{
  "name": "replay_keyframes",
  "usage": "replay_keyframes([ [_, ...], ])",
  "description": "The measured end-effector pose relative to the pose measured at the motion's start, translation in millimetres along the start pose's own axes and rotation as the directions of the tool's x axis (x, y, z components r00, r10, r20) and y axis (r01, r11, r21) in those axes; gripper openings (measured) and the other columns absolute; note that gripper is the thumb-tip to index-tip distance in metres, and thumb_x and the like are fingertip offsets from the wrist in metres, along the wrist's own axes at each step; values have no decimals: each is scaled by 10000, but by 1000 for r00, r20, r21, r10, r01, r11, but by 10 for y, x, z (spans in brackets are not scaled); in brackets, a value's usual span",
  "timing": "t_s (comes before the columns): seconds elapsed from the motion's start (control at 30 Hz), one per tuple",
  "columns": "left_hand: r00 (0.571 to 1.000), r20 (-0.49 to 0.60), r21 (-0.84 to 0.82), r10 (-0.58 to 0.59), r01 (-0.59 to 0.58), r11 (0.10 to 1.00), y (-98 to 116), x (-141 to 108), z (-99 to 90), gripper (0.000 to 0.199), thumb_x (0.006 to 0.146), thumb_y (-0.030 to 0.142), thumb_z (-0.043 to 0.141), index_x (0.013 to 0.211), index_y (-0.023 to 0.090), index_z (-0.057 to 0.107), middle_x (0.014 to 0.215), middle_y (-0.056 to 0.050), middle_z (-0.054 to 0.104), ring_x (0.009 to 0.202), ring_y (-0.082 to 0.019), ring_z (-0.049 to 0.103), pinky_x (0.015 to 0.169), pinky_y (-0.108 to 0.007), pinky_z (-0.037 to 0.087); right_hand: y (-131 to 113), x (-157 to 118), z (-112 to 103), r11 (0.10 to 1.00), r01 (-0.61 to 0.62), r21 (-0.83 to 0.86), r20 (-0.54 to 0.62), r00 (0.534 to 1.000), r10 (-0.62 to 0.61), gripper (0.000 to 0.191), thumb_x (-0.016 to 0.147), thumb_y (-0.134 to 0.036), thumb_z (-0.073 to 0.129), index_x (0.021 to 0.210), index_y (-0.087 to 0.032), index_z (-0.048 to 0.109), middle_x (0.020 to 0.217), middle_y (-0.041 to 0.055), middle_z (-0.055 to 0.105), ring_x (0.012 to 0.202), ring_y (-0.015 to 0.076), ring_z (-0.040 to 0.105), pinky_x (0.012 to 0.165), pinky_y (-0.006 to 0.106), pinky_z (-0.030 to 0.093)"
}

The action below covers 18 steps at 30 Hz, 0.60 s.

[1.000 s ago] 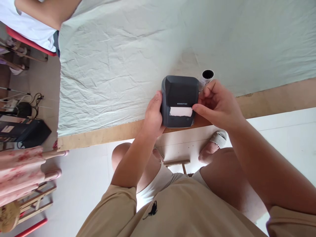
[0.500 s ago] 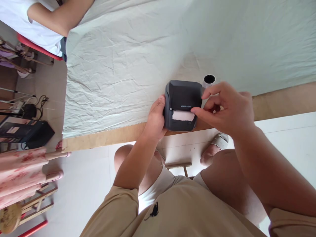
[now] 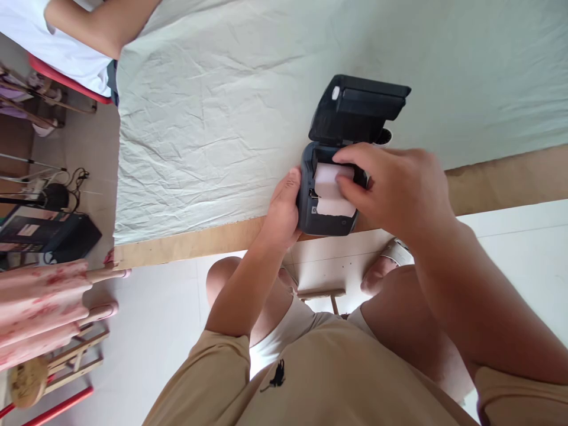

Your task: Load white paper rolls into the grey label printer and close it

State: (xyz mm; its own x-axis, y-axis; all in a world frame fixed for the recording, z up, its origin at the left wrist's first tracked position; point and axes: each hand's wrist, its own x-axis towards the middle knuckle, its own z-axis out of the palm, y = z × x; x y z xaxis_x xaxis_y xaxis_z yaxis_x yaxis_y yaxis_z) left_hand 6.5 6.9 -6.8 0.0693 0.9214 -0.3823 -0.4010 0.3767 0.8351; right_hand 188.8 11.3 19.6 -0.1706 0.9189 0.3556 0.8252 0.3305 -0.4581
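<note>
A dark grey label printer [image 3: 326, 225] rests at the table's near edge with its black lid [image 3: 359, 112] raised. Inside lies a white paper roll [image 3: 331, 177], its loose end hanging over the printer's front. My left hand [image 3: 284, 207] grips the printer's left side. From the right, my right hand [image 3: 394, 183] reaches into the compartment, thumb and forefinger apart. The thumb touches the roll, while the forefinger is at its upper edge. A small round object with a black top [image 3: 384, 136] is partly hidden behind the lid.
A pale green cloth [image 3: 213, 118] covers the table, leaving a wooden edge [image 3: 190, 245] bare. Another person's arm [image 3: 104, 26] leans at the upper left. Wooden stools [image 3: 29, 381], a black box [image 3: 73, 239] and cables stand on the floor at left.
The printer's lid has swung up and back, exposing the paper roll. My right hand has moved left from the lid's right side into the compartment. My left hand still holds the printer.
</note>
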Motion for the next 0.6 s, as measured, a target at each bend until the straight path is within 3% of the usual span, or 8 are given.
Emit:
replay_keyframes([
  [0.1, 1000, 9, 5, 12, -12, 1000, 15, -15, 4, 505, 974, 708, 741, 839, 228, 667, 811, -1, 763, 996, -235, 835, 838, -343, 695, 25, 9, -2, 999, 24, 25, 100, 995, -27, 277, 860, -236, 682, 1112, -299, 778, 730, 4, 653, 576, 147, 356, 594, 323, 203],
  [0.2, 1000, 8, 36, -17, 17, 999, 38, -31, 21, 512, 966, 716, 745, 825, 229, 675, 727, 7, 705, 898, -220, 817, 771, -331, 680, -18, -7, -90, 998, 66, -11, 121, 991, -64, 231, 876, -248, 683, 1083, -299, 772, 720, 5, 641, 566, 136, 317, 584, 321, 159],
  [0.33, 1000, -2, 22, -21, 21, 1000, 30, -26, 20, 497, 948, 707, 772, 820, 237, 673, 735, 2, 734, 944, -243, 838, 792, -346, 701, -127, -73, -345, 995, 96, 7, 20, 995, -96, 286, 812, -206, 705, 1070, -306, 778, 646, -24, 591, 562, 138, 423, 563, 318, 226],
  [0.43, 999, -33, 9, -12, 12, 1000, -6, -2, -6, 478, 932, 689, 798, 829, 238, 676, 781, 1, 780, 1017, -263, 856, 836, -359, 722, -56, -39, -494, 967, -12, 254, -80, 996, 33, 291, 804, -271, 791, 1089, -313, 831, 780, -6, 734, 575, 137, 532, 539, 331, 326],
  [0.47, 999, -37, 5, -13, 13, 1000, -18, 7, -16, 469, 931, 683, 802, 840, 238, 682, 799, 1, 794, 1040, -270, 860, 849, -366, 727, 26, 4, -503, 930, -56, 364, -141, 983, 114, 287, 787, -293, 821, 1072, -302, 851, 830, 12, 763, 562, 125, 518, 516, 333, 312],
  [0.53, 999, -36, -9, -16, 16, 1000, -34, 21, -29, 451, 933, 672, 802, 863, 240, 697, 842, 1, 820, 1075, -283, 864, 866, -380, 737, 280, 120, -452, 816, -107, 568, -270, 912, 308, 286, 734, -296, 830, 1014, -254, 872, 835, 48, 753, 547, 107, 454, 481, 332, 223],
  [0.57, 999, -37, -16, -17, 17, 1000, -37, 26, -32, 445, 934, 671, 800, 871, 241, 703, 860, 3, 831, 1085, -287, 866, 868, -386, 741, 437, 176, -396, 743, -120, 658, -342, 832, 437, 199, 733, -323, 788, 898, -228, 846, 764, 50, 698, 527, 99, 403, 465, 330, 166],
  [0.6, 999, -37, -21, -19, 18, 1000, -36, 29, -32, 442, 936, 671, 798, 877, 242, 707, 878, 4, 840, 1095, -288, 866, 874, -389, 744, 603, 221, -329, 653, -186, 734, -302, 772, 560, 171, 744, -368, 754, 824, -222, 794, 704, 44, 647, 500, 96, 378, 455, 326, 134],
])
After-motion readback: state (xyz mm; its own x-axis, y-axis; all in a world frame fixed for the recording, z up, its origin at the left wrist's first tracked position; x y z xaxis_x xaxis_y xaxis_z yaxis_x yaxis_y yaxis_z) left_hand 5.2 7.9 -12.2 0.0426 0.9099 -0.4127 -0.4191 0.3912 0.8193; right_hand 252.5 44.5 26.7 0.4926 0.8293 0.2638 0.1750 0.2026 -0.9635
